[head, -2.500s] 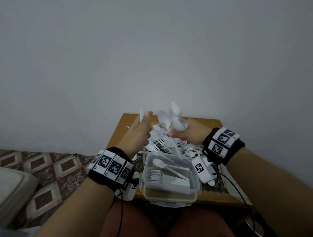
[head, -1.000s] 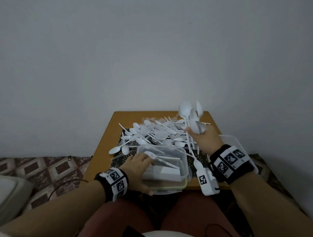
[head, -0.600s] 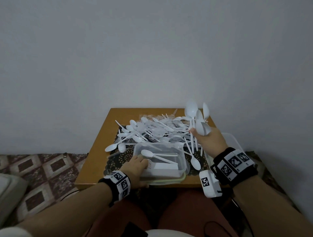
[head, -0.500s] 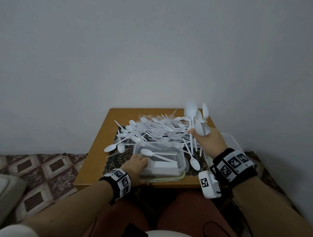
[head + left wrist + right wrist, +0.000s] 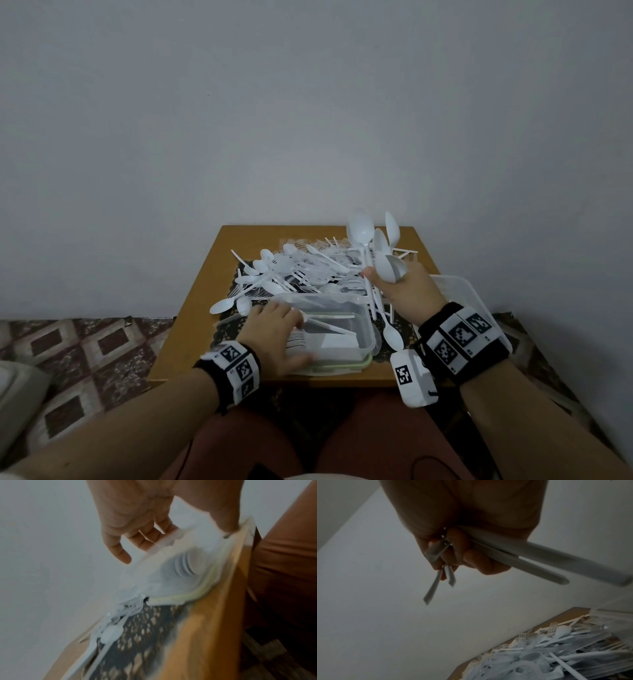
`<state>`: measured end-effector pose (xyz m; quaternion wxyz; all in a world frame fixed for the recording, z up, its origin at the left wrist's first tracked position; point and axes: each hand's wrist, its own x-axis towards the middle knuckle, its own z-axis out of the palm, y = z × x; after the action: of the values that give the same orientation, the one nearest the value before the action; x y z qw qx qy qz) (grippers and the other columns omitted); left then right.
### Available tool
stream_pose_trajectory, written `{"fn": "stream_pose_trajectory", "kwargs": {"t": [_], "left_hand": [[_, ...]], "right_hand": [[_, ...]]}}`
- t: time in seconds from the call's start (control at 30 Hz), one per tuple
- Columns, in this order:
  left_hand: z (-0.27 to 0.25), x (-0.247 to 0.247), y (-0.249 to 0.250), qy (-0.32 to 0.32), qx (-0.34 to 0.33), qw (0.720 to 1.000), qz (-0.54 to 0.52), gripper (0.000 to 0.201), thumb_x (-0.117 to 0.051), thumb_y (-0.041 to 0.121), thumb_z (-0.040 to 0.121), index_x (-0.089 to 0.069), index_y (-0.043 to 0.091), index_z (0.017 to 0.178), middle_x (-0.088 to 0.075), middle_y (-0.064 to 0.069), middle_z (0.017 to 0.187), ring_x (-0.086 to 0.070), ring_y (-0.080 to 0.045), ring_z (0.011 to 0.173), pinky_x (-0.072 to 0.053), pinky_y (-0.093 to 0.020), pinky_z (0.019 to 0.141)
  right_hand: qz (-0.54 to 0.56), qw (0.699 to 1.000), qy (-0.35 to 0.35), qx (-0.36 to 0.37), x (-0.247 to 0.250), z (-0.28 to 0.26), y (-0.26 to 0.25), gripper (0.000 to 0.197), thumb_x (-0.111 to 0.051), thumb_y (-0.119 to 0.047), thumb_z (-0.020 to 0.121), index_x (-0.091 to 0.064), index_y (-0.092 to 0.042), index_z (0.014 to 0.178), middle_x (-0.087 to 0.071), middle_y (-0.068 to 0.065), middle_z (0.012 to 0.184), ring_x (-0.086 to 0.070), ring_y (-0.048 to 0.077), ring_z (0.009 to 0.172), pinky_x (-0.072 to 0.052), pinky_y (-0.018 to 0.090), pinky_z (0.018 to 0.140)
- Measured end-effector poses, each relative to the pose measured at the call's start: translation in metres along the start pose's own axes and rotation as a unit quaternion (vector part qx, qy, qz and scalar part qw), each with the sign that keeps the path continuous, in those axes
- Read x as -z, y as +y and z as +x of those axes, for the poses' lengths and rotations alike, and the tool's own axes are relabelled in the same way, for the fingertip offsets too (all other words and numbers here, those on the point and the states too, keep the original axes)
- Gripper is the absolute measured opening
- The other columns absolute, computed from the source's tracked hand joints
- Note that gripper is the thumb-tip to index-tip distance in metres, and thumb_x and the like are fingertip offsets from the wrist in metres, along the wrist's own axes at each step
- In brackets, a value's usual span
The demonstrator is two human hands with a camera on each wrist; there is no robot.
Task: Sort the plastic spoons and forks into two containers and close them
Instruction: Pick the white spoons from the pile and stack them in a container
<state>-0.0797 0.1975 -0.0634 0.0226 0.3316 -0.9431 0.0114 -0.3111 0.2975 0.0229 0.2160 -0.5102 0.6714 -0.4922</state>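
Nearest, at the front edge of the wooden table [image 5: 191, 322], the left hand [image 5: 274, 337] holds the clear plastic container [image 5: 356, 334] by its left wall, fingers over the rim and thumb on the near side. Inside lie a ribbed stack of white spoons and one loose spoon across it. To the right, the right hand [image 5: 407, 291] is closed around a bunch of spoons [image 5: 373, 246], smooth bowls up, thin handles hanging below. Behind them is the tangled pile of white forks and spoons [image 5: 294, 270] on a dark patterned mat [image 5: 227, 330].
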Motion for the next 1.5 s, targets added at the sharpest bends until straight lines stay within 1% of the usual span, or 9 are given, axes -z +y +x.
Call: {"fn": "stream_pose_trajectory", "kwargs": {"t": [0.17,0.4,0.57,0.67,0.8,0.97,1.13,1.27,1.5], "left_hand": [[0.027,0.089,0.008,0.186,0.001,0.949,-0.256,0.049,-0.028,0.061,0.093,-0.055,0.022,0.108,-0.055,0.012,0.094,-0.050,-0.004,0.084,-0.044,-0.025,0.077],[0.036,0.165,0.031,0.185,0.030,0.871,-0.455,0.027,-0.061,0.038,0.092,-0.064,0.016,0.077,-0.071,0.004,0.071,-0.064,-0.009,0.068,-0.053,-0.027,0.067],[0.014,0.169,0.050,0.199,0.070,0.804,-0.556,0.024,-0.068,0.027,0.089,-0.066,0.007,0.076,-0.071,-0.019,0.081,-0.064,-0.018,0.071,-0.057,-0.036,0.071],[-0.001,0.170,0.055,0.216,0.065,0.777,-0.588,0.022,-0.068,0.025,0.089,-0.067,0.009,0.074,-0.069,-0.021,0.078,-0.062,-0.014,0.069,-0.058,-0.036,0.072],[-0.008,0.168,0.057,0.238,0.064,0.754,-0.609,0.022,-0.066,0.023,0.091,-0.068,0.005,0.080,-0.070,-0.023,0.085,-0.065,-0.020,0.077,-0.058,-0.034,0.073],[-0.010,0.164,0.056,0.222,0.054,0.705,-0.671,0.021,-0.063,0.017,0.093,-0.069,-0.002,0.088,-0.070,-0.025,0.090,-0.064,-0.022,0.081,-0.057,-0.036,0.080],[-0.004,0.160,0.066,0.195,0.069,0.716,-0.667,0.027,-0.040,0.012,0.103,-0.061,0.001,0.090,-0.059,-0.004,0.068,-0.053,-0.009,0.057,-0.045,-0.023,0.055],[0.003,0.156,0.062,0.196,0.122,0.609,-0.759,0.027,-0.032,0.013,0.104,-0.057,0.013,0.091,-0.046,0.003,0.067,-0.044,-0.009,0.055,-0.041,-0.024,0.056],[0.000,0.148,0.054,0.170,0.071,0.627,-0.757,0.033,-0.032,0.030,0.106,-0.063,0.020,0.099,-0.035,0.006,0.062,-0.026,-0.005,0.045,-0.025,-0.017,0.039]], "right_hand": [[0.029,0.999,0.000,0.037,-0.014,0.004,-0.022,0.034,-0.069,-0.035,0.088,-0.068,-0.001,0.086,-0.050,0.000,0.063,-0.043,0.011,0.055,-0.035,0.013,0.051],[0.096,0.991,0.029,0.093,-0.024,-0.001,-0.062,0.019,-0.070,-0.021,0.088,-0.066,-0.010,0.074,-0.056,-0.012,0.050,-0.046,-0.002,0.047,-0.035,0.009,0.048],[0.104,0.988,0.013,0.114,-0.021,-0.019,-0.073,0.022,-0.070,-0.019,0.088,-0.065,-0.005,0.073,-0.056,-0.010,0.053,-0.045,0.000,0.049,-0.036,0.012,0.050],[0.140,0.984,0.005,0.108,-0.021,-0.030,-0.078,0.018,-0.071,-0.024,0.087,-0.066,-0.013,0.074,-0.056,-0.014,0.051,-0.049,-0.003,0.049,-0.038,0.008,0.050],[0.186,0.978,0.041,0.085,-0.025,-0.036,-0.081,0.037,-0.075,-0.030,0.081,-0.062,0.005,0.078,-0.054,0.002,0.058,-0.049,0.008,0.053,-0.042,0.019,0.053],[0.202,0.976,0.024,0.076,-0.032,-0.037,-0.083,0.015,-0.077,-0.023,0.081,-0.066,-0.015,0.074,-0.061,-0.009,0.056,-0.053,0.000,0.051,-0.043,0.014,0.051],[0.147,0.986,0.028,0.073,-0.044,-0.036,-0.078,0.016,-0.076,-0.015,0.083,-0.068,-0.003,0.076,-0.064,-0.004,0.063,-0.056,0.009,0.057,-0.044,0.025,0.055],[0.140,0.986,0.053,0.076,-0.045,-0.041,-0.080,0.038,-0.072,-0.046,0.079,-0.054,-0.015,0.091,-0.056,-0.013,0.065,-0.049,0.001,0.055,-0.042,0.018,0.051],[0.151,0.985,0.010,0.082,-0.035,-0.039,-0.078,0.014,-0.056,-0.028,0.097,-0.062,-0.017,0.092,-0.054,-0.009,0.054,-0.050,0.001,0.051,-0.043,0.016,0.054]]}}
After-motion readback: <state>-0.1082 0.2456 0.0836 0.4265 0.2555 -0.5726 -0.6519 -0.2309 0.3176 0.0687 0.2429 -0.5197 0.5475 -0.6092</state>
